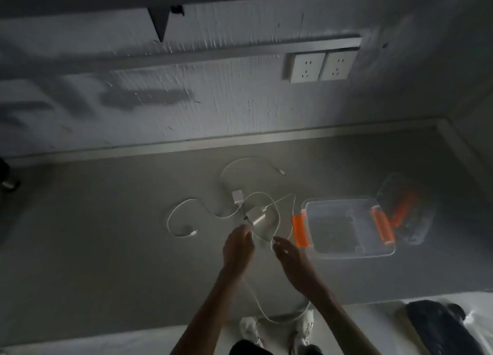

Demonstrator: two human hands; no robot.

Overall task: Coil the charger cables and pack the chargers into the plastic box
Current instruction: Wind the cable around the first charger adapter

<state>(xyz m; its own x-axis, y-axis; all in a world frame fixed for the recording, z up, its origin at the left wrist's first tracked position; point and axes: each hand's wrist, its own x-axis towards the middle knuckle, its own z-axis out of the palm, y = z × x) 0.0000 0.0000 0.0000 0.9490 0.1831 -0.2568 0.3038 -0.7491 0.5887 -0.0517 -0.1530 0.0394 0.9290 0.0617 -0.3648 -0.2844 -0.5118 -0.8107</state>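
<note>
Looking down at a dim grey floor (106,234) that runs up to a scuffed white wall (213,101), the shot is pretty blurry, so small details are mushy. Two white wall sockets (321,66) sit side by side on the wall, up and to the right. A pale surface runs along the bottom edge of the view, with a dark bundle (437,328) lying on it at the right; I can't tell what that is.

On the floor right of centre sits the clear plastic box (349,253), open, with an orange clip (300,230) on its left end and another on its right end. It looks empty, as far as the blur lets me see. Its clear lid (416,229) lies just beyond the right end, touching or overlapping the box.

Left of the box, the white charger cables (184,202) sprawl in loose loops, uncoiled, with two white charger bricks (256,215) in the middle of the tangle.

The left hand (238,248) is closed, pinching a cable that hangs down in a loop toward the white shoes (304,325). The right hand (289,256) sits just beside it, fingers loosely spread, right next to the cable loop; whether it's actually touching the cable, I can't tell.
</note>
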